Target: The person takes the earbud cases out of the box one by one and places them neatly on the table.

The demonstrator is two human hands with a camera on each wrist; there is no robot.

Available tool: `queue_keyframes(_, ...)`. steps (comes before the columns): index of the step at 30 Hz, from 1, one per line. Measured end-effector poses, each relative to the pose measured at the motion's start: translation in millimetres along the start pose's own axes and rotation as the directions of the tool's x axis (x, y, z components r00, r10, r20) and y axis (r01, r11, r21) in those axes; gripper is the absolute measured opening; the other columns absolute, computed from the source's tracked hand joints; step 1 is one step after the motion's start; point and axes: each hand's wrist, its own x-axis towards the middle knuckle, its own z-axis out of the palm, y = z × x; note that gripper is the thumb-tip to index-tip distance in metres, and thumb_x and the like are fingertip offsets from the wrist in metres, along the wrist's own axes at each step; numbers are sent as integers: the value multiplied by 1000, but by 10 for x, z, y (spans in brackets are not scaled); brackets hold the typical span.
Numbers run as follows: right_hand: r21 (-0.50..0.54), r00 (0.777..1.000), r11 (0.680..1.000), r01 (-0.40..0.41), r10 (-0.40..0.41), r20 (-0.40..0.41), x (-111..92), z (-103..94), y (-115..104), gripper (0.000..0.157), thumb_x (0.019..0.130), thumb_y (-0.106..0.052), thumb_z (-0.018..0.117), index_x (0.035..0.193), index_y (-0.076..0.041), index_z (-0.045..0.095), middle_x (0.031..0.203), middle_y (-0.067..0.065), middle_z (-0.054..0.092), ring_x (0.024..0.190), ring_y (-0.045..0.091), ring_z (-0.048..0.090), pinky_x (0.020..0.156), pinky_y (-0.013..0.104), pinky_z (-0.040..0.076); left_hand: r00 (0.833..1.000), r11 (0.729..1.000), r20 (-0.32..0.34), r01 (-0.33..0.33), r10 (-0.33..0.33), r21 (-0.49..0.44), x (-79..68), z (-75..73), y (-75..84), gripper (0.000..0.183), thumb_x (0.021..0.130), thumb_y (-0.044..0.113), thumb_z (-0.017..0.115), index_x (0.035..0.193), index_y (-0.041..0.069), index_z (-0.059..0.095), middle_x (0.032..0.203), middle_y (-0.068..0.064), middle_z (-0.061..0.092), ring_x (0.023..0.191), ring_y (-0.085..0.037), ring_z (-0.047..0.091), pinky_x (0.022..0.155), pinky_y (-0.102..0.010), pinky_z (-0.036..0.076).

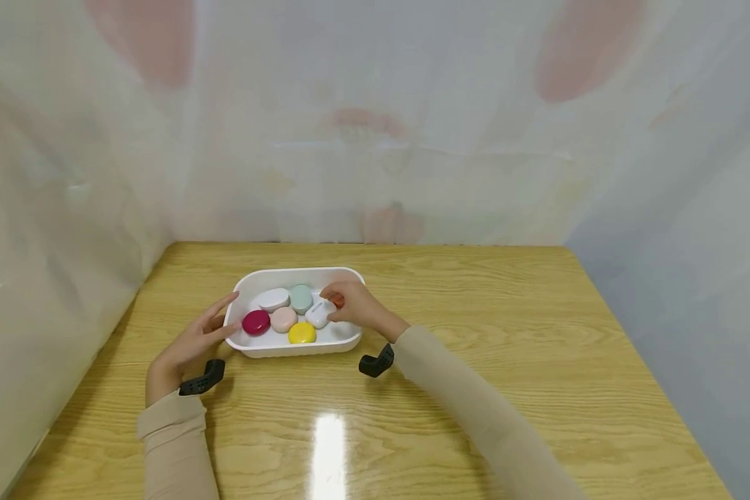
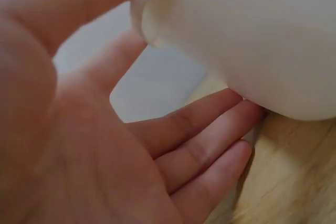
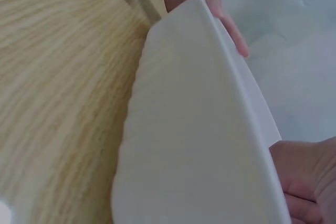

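Note:
A white oval-cornered tray (image 1: pixel 294 351) stands on the table. Inside lie smooth, rounded pieces: a dark red one (image 1: pixel 256 322), a pink one (image 1: pixel 284 319), a yellow one (image 1: pixel 302 333), a pale green one (image 1: pixel 301 298), a plain white one (image 1: pixel 273 299) and a glossy white one (image 1: pixel 318 314). My right hand (image 1: pixel 353 305) reaches over the tray's right end, its finger and thumb around a small orange-red piece (image 1: pixel 338 301), mostly hidden. At the left end, my left hand (image 1: pixel 194 340) touches the tray with fairly straight fingers (image 2: pixel 197 150).
Wood-grain table (image 1: pixel 475 298) surrounds the tray. Light, faintly patterned sheeting (image 1: pixel 375 173) hangs behind it and along both sides. Black wrist devices sit at the left wrist (image 1: pixel 203 378) and right wrist (image 1: pixel 377 361). Light glares on the near tabletop.

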Motion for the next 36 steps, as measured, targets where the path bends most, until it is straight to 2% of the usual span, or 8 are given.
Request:
queue_keyframes(2,-38,1000,999,-12,13,20,47,-3,-9,42,81,-5,76,120,1,63,120,15,67,112,26,63,99,35,52,1000,999,14,8,-8,-34,4,-2,-25,67,102,24,47,156,28,8,155,-34,21,124,-3,41,105,-58,42)
queue_keyframes(7,-137,998,990,-25,32,48,173,24,-15,44,80,-5,77,122,-2,63,123,12,68,112,23,63,97,31,52,1000,999,12,-28,28,-37,-5,-4,-34,68,101,22,48,156,25,9,153,-35,22,113,14,43,95,-13,41)
queue_keyframes(9,-177,998,984,-23,34,60,214,48,-15,45,79,-4,77,121,-2,64,121,11,68,109,22,63,95,30,52,999,998,18,-40,40,-50,-14,-3,-27,68,101,20,48,157,23,8,153,-37,21,111,16,44,89,-6,39)
queue_keyframes(14,-257,995,966,-22,45,85,252,115,-16,43,78,-4,77,120,-4,65,115,8,69,97,16,56,93,26,49,1000,1000,8,-11,11,-16,-40,5,6,68,102,23,47,157,25,7,153,-35,22,117,7,44,107,-33,41)
queue_keyframes(19,-255,995,965,-54,73,66,235,137,-26,45,75,-4,80,118,-4,66,110,8,70,93,15,54,91,27,49,999,999,2,32,-32,-42,-28,11,10,68,102,26,47,156,29,6,155,-34,18,136,-34,33,113,-70,19)
queue_keyframes(23,-300,994,953,-45,72,77,227,145,-29,44,76,-3,79,118,-6,66,113,7,71,96,16,57,94,27,48,999,998,-4,39,-40,-57,-16,12,-1,68,102,26,47,156,29,6,156,-34,16,140,-47,21,112,-72,15)
queue_keyframes(31,-369,994,929,-25,63,93,207,164,-32,37,78,-2,75,114,-7,69,116,5,71,110,19,62,101,28,48,1000,998,-10,29,-30,-59,-4,22,16,68,102,26,48,156,28,7,157,-32,16,138,-34,31,113,-71,14)
queue_keyframes(36,-375,994,927,-32,70,89,213,169,-30,40,74,-5,80,113,-7,69,115,4,72,109,17,62,101,27,48,999,998,-18,35,-36,-50,-5,26,13,68,102,26,48,156,29,8,156,-32,17,140,-44,23,113,-71,16)
